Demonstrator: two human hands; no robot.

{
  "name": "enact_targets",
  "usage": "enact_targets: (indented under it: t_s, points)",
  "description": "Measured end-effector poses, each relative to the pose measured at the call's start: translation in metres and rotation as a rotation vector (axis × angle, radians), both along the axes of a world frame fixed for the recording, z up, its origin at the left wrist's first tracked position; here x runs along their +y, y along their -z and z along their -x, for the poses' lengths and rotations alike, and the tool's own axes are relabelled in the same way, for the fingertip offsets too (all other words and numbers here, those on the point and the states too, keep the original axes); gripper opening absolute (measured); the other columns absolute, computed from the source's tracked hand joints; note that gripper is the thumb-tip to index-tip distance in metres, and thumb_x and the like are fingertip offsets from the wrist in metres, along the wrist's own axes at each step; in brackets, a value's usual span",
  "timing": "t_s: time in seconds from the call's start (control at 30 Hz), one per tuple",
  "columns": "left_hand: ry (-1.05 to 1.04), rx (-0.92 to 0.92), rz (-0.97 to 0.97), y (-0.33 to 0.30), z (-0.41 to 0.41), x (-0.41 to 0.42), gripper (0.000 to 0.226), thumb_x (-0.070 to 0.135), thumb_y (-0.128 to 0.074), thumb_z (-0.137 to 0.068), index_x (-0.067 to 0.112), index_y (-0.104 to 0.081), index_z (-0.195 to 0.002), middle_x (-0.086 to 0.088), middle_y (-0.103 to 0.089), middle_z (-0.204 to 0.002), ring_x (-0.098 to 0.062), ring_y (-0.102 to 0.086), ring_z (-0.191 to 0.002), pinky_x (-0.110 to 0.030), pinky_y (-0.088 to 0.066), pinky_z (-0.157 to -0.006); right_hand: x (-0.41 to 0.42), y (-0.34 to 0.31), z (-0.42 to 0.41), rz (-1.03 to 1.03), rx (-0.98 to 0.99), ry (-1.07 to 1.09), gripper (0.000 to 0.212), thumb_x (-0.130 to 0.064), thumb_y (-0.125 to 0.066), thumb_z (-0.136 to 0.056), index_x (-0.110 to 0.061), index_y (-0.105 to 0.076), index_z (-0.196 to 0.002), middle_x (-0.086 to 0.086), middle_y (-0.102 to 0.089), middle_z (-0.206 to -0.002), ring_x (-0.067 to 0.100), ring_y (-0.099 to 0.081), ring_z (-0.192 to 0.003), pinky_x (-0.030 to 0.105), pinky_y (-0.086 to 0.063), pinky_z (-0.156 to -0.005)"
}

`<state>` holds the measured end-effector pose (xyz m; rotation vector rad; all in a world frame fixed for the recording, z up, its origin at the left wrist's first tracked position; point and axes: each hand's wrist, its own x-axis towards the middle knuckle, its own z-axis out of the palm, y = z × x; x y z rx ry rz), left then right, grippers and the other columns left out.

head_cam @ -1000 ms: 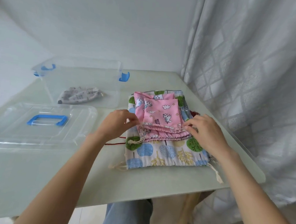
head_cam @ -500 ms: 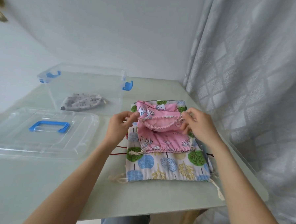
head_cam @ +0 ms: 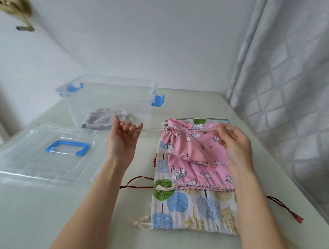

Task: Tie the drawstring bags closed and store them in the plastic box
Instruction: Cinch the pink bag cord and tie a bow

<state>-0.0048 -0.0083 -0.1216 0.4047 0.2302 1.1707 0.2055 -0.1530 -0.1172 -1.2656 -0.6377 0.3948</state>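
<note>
— What does the head view show?

— My left hand (head_cam: pixel 122 139) pinches the pale drawstring (head_cam: pixel 150 130), my right hand (head_cam: pixel 235 143) pinches its other end, stretched taut across the pink bag's (head_cam: pixel 198 158) gathered mouth.

— Where is that bag?

— On the tree-print bag (head_cam: pixel 191 209), right side of the tabletop (head_cam: pixel 69 210). The plastic box (head_cam: pixel 111 102) stands far left, holding a grey bag (head_cam: pixel 101 120).

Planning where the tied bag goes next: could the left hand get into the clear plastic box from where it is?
Probably yes. The left hand is just in front of the plastic box, whose top is open; the lid lies aside. But it grips the pink bag's drawstring.
</note>
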Motion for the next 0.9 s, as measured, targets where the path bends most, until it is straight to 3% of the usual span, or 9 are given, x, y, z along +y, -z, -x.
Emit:
enact_targets:
  t_s: [0.13, 0.2, 0.27, 0.33, 0.4, 0.53, 0.67, 0.9]
  points:
    - [0.025, 0.198, -0.099, 0.001, -0.014, -0.007, 0.036, 0.035, -0.035, -0.099, 0.017, -0.043, -0.070, 0.008, -0.040, -0.051, -0.005, -0.040, -0.044, -0.021, -0.053, -0.059, 0.016, -0.009, 0.021, -0.076, 0.199, -0.152, 0.007, -0.006, -0.055, -0.091, -0.006, -0.061, -0.094, 0.005, -0.067, -0.083, 0.014, -0.067, -0.077, 0.023, -0.056, -0.073]
    - [0.079, 0.238, -0.117, 0.005, -0.017, -0.009, 0.029, 0.027, -0.036, -0.099, 0.014, -0.050, -0.077, 0.006, -0.048, -0.057, -0.005, -0.046, -0.047, -0.020, -0.052, -0.057, 0.025, -0.021, 0.031, -0.134, 0.370, -0.242, 0.011, -0.006, -0.049, -0.094, -0.007, -0.059, -0.093, 0.007, -0.064, -0.076, 0.020, -0.069, -0.077, 0.030, -0.058, -0.074]
    - [0.121, 0.279, -0.138, 0.007, -0.016, -0.011, 0.020, 0.016, -0.039, -0.097, 0.011, -0.056, -0.088, 0.004, -0.054, -0.067, -0.005, -0.047, -0.051, -0.017, -0.048, -0.051, 0.035, -0.033, 0.038, -0.207, 0.515, -0.313, 0.017, -0.004, -0.042, -0.096, -0.007, -0.058, -0.092, 0.005, -0.058, -0.064, 0.019, -0.067, -0.063, 0.034, -0.059, -0.069]
    - [0.136, 0.369, -0.187, 0.008, -0.013, -0.014, 0.017, 0.007, -0.042, -0.094, 0.012, -0.058, -0.095, 0.005, -0.053, -0.072, -0.002, -0.045, -0.051, -0.013, -0.039, -0.043, 0.042, -0.033, 0.046, -0.159, 0.416, -0.301, 0.016, -0.004, -0.042, -0.097, -0.008, -0.057, -0.093, 0.002, -0.047, -0.058, 0.009, -0.050, -0.044, 0.026, -0.053, -0.051]
    - [0.117, 0.457, -0.222, 0.007, -0.009, -0.015, 0.021, 0.002, -0.044, -0.092, 0.016, -0.059, -0.094, 0.007, -0.052, -0.072, -0.001, -0.043, -0.049, -0.011, -0.030, -0.039, 0.045, -0.024, 0.051, -0.055, 0.193, -0.279, 0.014, -0.005, -0.044, -0.096, -0.008, -0.057, -0.094, 0.000, -0.039, -0.058, 0.006, -0.030, -0.040, 0.019, -0.036, -0.040]
    - [0.021, 0.581, -0.321, 0.002, -0.003, -0.014, 0.021, 0.002, -0.045, -0.092, 0.017, -0.059, -0.091, 0.009, -0.055, -0.073, -0.004, -0.042, -0.047, -0.014, -0.029, -0.041, 0.040, -0.014, 0.047, 0.098, -0.071, -0.306, 0.014, -0.008, -0.045, -0.097, -0.007, -0.059, -0.095, -0.005, -0.034, -0.055, 0.009, -0.021, -0.045, 0.026, -0.017, -0.045]
    - [-0.145, 0.776, -0.462, 0.004, 0.002, -0.012, 0.024, -0.002, -0.044, -0.092, 0.015, -0.061, -0.092, 0.007, -0.059, -0.075, -0.007, -0.040, -0.044, -0.016, -0.029, -0.041, 0.031, -0.011, 0.036, 0.162, -0.193, -0.254, 0.014, -0.009, -0.047, -0.096, -0.008, -0.061, -0.095, -0.010, -0.035, -0.051, 0.007, -0.020, -0.041, 0.022, -0.016, -0.042]
    - [-0.233, 0.848, -0.551, 0.007, 0.007, -0.015, 0.026, -0.001, -0.044, -0.094, 0.018, -0.062, -0.091, 0.005, -0.062, -0.080, -0.008, -0.035, -0.041, -0.016, -0.030, -0.042, 0.027, -0.007, 0.032, 0.112, -0.141, -0.170, 0.012, -0.010, -0.050, -0.095, -0.013, -0.059, -0.088, -0.013, -0.042, -0.046, 0.005, -0.022, -0.038, 0.019, -0.021, -0.038]
